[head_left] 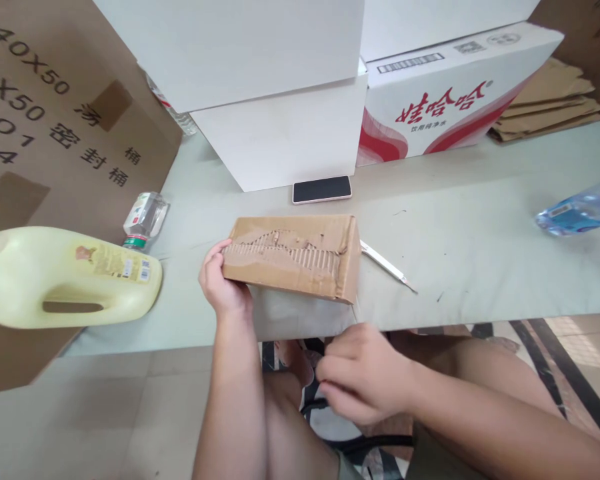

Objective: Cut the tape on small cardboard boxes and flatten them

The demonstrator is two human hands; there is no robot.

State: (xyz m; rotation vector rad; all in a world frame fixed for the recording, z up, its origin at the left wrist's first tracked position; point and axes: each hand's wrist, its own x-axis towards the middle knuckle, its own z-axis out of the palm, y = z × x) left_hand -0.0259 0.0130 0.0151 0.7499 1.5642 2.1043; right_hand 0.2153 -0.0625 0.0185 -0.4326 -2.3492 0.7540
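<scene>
A small brown cardboard box (280, 273) is held tilted over the front part of the table, its upper face torn so that the corrugated layer shows. My left hand (225, 283) grips the box's left end, fingers wrapped around the edge. Below the box's right corner, my right hand (363, 373) is closed. From it a thin, pale strip (357, 312) runs up to that corner; whether it is tape I cannot tell. A slim white utility knife (387, 265) lies on the table just right of the box, partly hidden behind it.
A phone (323, 189) lies behind the box, before stacked white cartons (285, 133). At left are a large yellow jug (70, 277), a small clear bottle (146, 217) and a big brown carton (70, 133). A water bottle (580, 210) lies at right on the cloth-covered table (480, 267).
</scene>
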